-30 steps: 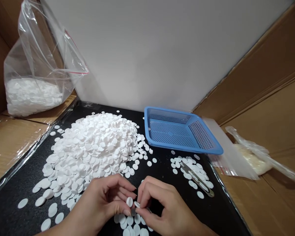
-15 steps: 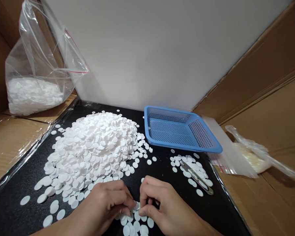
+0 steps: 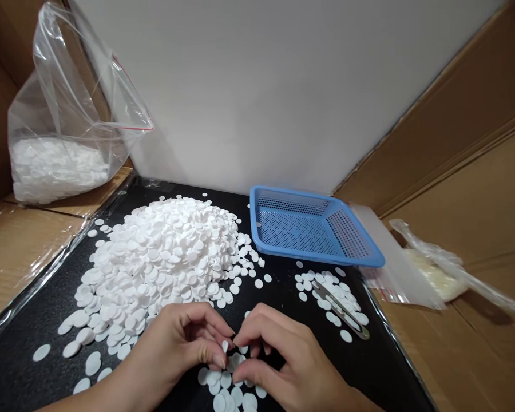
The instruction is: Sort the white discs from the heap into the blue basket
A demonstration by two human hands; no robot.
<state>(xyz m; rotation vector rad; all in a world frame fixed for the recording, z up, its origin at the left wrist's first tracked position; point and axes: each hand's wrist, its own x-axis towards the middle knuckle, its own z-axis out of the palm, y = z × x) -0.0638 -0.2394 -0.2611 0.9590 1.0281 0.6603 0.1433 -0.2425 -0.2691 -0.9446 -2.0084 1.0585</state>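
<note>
My left hand (image 3: 193,337) is curled at the front of the black tabletop. A small white disc (image 3: 225,346), turned partly on edge, is between its thumb and forefinger. Close beside it, my right hand (image 3: 278,355) has thumb and forefinger parted, the forefinger tip almost meeting the left fingertips. No disc shows in its grip, though its curled fingers are partly hidden. Below both hands lies a loose cluster of white discs (image 3: 225,395). Just beyond the left hand rises a large heap of similar discs (image 3: 171,252).
A blue perforated basket (image 3: 317,258) stands at the back right. Before it, metal tweezers (image 3: 341,309) lie across a smaller disc group (image 3: 304,280). A clear bag of discs (image 3: 60,169) sits at left; another plastic bag (image 3: 438,274) lies at right. Cardboard (image 3: 463,189) borders the table.
Both hands have loosened from their close pinch over the cluster. The right thumb and forefinger have spread, and a disc now shows tilted at the left fingertips. The view has shifted slightly.
</note>
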